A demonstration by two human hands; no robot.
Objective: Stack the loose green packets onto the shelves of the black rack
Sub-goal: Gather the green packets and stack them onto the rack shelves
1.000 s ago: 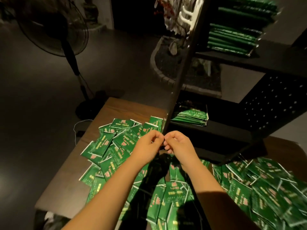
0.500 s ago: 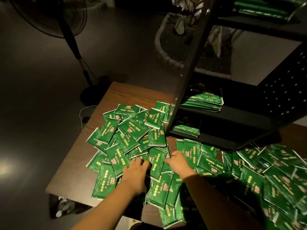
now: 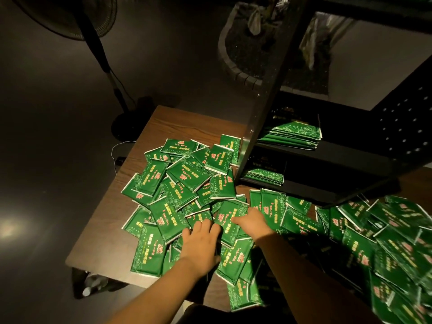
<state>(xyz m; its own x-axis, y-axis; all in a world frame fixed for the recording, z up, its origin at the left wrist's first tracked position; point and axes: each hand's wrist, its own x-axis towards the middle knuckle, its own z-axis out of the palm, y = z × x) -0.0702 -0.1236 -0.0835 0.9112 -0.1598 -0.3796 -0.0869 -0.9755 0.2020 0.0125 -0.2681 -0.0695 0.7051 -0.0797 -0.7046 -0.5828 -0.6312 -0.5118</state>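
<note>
Several loose green packets [image 3: 187, 178] lie in a heap across the brown table [image 3: 149, 127], and more spread out at the right [image 3: 374, 242]. The black rack [image 3: 264, 101] stands at the table's back right. One stack of packets [image 3: 292, 136] sits on its middle shelf and a thinner stack [image 3: 264, 177] on the shelf below. My left hand [image 3: 201, 242] rests flat on the heap in front of the rack's post. My right hand [image 3: 250, 223] lies beside it, fingers on a packet [image 3: 230, 228] between the two hands.
A black standing fan [image 3: 93, 43] is on the floor to the far left, its base near the table's corner, with a white cable [image 3: 114, 150] beside it. A round planter [image 3: 245, 54] sits behind the rack. The table's left strip is bare wood.
Both hands came down from the rack's post, where their fingertips met, onto the packet heap. My view has tilted down, and the top shelf has left the frame.
</note>
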